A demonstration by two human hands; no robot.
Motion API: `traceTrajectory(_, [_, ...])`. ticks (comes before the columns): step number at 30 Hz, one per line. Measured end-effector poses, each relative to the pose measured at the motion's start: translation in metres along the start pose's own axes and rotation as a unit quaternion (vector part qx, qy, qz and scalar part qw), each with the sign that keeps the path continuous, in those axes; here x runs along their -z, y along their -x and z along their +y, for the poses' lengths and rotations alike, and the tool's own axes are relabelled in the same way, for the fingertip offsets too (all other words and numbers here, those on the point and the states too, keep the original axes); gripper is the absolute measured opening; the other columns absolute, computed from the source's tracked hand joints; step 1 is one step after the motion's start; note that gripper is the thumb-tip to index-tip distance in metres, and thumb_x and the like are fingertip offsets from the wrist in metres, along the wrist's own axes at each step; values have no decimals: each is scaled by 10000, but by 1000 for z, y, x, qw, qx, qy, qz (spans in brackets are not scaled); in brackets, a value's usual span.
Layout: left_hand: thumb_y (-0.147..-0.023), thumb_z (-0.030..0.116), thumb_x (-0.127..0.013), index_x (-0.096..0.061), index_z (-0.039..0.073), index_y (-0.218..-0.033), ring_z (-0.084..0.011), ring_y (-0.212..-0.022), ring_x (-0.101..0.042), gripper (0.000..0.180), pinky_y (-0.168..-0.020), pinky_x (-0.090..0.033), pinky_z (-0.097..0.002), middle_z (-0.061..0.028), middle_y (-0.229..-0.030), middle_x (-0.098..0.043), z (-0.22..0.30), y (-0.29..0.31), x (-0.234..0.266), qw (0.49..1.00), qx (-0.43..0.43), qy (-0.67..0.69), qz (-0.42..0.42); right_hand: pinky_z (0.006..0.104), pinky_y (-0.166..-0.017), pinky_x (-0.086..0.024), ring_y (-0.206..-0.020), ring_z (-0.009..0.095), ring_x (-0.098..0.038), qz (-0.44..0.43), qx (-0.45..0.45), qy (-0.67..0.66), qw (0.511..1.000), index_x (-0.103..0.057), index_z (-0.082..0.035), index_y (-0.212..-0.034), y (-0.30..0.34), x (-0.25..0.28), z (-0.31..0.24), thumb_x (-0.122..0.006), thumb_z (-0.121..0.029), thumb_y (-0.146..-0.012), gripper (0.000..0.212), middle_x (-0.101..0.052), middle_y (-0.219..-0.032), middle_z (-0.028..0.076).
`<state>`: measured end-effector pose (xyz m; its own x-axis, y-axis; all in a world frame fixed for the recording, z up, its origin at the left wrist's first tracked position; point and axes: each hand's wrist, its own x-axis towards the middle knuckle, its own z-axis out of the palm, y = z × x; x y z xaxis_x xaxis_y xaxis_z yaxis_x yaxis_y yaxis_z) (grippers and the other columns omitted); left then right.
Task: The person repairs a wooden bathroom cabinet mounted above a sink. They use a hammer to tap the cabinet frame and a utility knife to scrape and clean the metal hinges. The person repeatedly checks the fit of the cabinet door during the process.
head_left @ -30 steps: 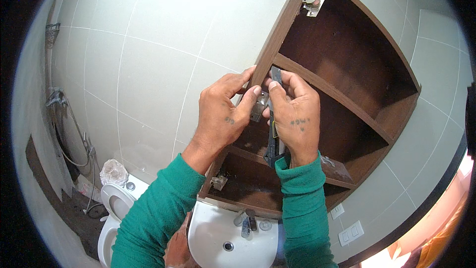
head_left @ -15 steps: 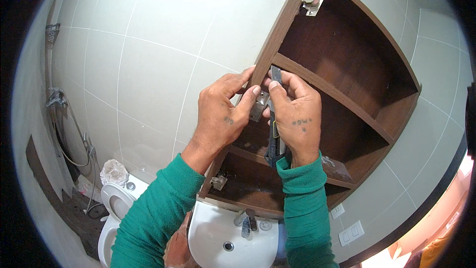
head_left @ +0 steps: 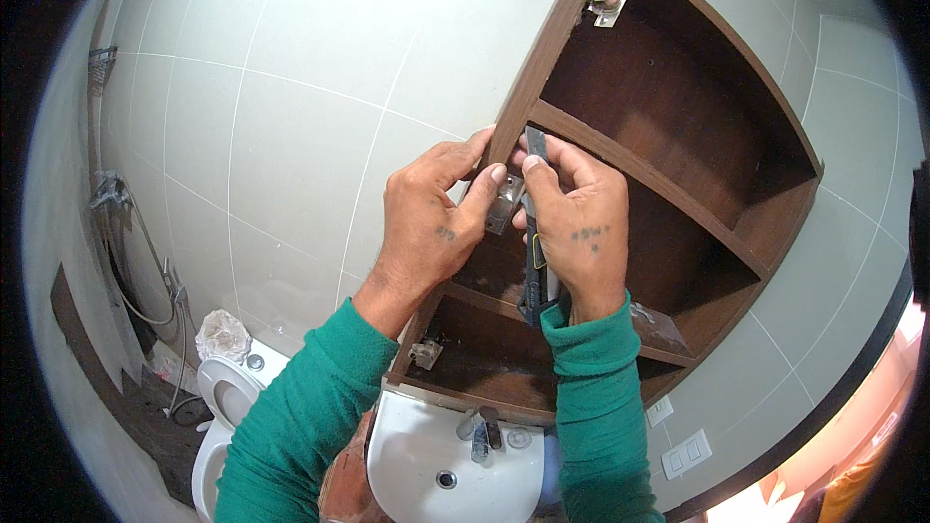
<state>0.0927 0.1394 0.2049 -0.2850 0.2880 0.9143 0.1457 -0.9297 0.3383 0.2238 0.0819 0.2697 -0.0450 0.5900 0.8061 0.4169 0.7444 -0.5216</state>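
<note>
Head cam's got both hands up at a brown wooden wall cabinet (head_left: pixel 678 184), fingers bare and green sleeves down to the wrists. Left hand (head_left: pixel 426 208) has its grip clamped on the cabinet's side panel (head_left: pixel 547 58), fingers wrapped round the outer face and thumb on the front edge, with the thumb tip right at a small metal plate (head_left: pixel 503 205). Right hand (head_left: pixel 584 218) has its grip closed on what looks like a black utility knife (head_left: pixel 535 266), held pretty much upright just beside that plate, grey end up near the shelf (head_left: pixel 630 169). Can't really tell if the knife touches the plate. Same side panel has a cabinet hinge (head_left: pixel 607 2) near the top and another metal fitting (head_left: pixel 424 355) down low. Below the cabinet sits a white sink (head_left: pixel 402 470) with a faucet (head_left: pixel 480 444), and a toilet (head_left: pixel 232 395) off to the left.
</note>
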Motion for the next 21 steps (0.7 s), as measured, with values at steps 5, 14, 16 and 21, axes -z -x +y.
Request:
traceTrajectory(5, [-951, 94, -751, -759, 8, -1291, -282, -943, -792, 350, -845, -620, -387, -182, -1038, -794, -1, 0, 0, 1000, -9, -2, 0, 263, -527, -535, -577, 66, -650, -13, 4, 0, 1000, -780, 14, -1222, -2, 2, -1, -630, -108, -1031, 272, -731, -794, 37])
traceTrajectory(14, [-950, 94, -756, -769, 39, -1287, -258, -952, -792, 342, -830, -615, -379, -161, -1038, -796, 2, -1, -1, 1000, 4, 17, 5, 210, -477, -513, -572, 66, -648, -56, -19, -47, 997, -725, 50, -1314, -8, 8, 4, -638, -139, -1056, 332, -797, -996, 106])
traceTrajectory(16, [-953, 97, -754, -769, 45, -1290, -254, -965, -792, 341, -842, -614, -378, -163, -1055, -797, 5, 0, 0, 1000, 25, 14, -4, 234, -505, -528, -591, 66, -643, -47, 4, -49, 998, -743, 42, -1285, -6, 7, 8, -634, -104, -1045, 302, -762, -926, 71])
traceTrajectory(21, [-958, 105, -750, -762, 46, -1303, -259, -994, -792, 351, -870, -611, -379, -169, -1087, -798, -1, 0, 0, 1000, 4, 11, -2, 248, -536, -549, -612, 74, -649, -21, 12, -50, 998, -738, 53, -1289, -2, 2, 14, -647, -78, -1031, 302, -764, -948, 86])
